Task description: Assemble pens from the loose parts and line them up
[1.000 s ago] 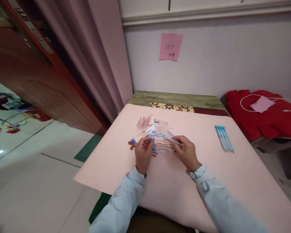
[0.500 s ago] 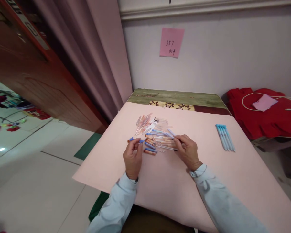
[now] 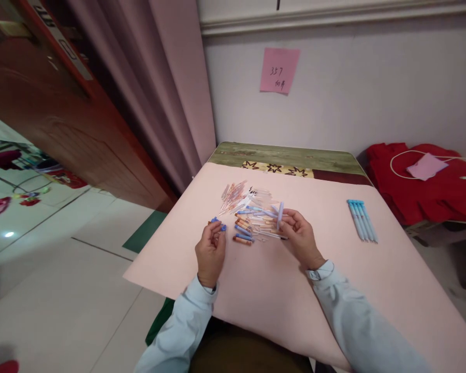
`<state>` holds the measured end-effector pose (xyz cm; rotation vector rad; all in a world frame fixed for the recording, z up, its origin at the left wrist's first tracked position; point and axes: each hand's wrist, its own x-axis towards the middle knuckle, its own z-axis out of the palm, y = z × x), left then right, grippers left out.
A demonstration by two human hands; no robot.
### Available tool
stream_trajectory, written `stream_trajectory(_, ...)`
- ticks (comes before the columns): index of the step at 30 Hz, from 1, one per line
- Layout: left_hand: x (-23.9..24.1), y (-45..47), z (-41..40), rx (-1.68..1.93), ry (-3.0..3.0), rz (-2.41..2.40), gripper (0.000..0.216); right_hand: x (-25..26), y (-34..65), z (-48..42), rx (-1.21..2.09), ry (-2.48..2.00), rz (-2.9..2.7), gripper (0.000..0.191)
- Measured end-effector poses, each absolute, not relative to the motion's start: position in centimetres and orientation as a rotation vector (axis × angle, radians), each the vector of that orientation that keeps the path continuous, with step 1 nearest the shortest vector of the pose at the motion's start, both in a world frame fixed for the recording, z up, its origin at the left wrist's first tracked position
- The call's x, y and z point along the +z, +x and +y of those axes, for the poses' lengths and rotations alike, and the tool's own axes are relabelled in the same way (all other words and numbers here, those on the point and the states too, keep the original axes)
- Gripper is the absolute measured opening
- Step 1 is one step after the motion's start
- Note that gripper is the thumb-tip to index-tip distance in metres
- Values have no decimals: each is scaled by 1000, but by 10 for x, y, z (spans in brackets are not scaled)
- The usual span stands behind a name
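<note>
A loose heap of pen parts (image 3: 252,215), clear tubes with blue and orange barrels, lies on the pink sheet (image 3: 264,290) covering the table. My left hand (image 3: 210,252) is closed at the heap's left edge, its fingertips pinching among small blue caps (image 3: 218,223). My right hand (image 3: 301,237) is closed on a pale blue pen barrel (image 3: 280,214), held nearly upright just right of the heap. Both sleeves are light blue.
Several finished light-blue pens (image 3: 361,220) lie side by side at the right of the sheet. Beyond the table's right side is a red cloth (image 3: 423,186) with a white cable. A curtain (image 3: 171,93) and a wooden door (image 3: 58,119) stand left. A pink note (image 3: 278,71) hangs on the wall.
My left hand moved left from the heap's middle to the small caps. My right hand lifted a pale blue barrel from lying flat to nearly upright.
</note>
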<state>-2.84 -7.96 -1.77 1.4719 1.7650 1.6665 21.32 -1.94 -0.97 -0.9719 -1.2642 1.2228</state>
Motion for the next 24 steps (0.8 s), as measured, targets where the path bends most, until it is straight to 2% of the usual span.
stream_trajectory(4,-15,-27,-81,1631,1530,1816,24,-8,212,-18,1349,-918,-1188,45)
stream_trajectory(11,-3,-36,-88,1741,1647,2118,17,-13,215,-20,1311,-956,-1167,32)
stream_trajectory(15,-5,-50,-95,1535,1781,2368,12,-13,216,-21,1272,-977,-1172,31)
stream_trajectory(24,-13,-47,-95,1126,2048,2323,18,-10,213,-22,1251,-1021,-1142,33)
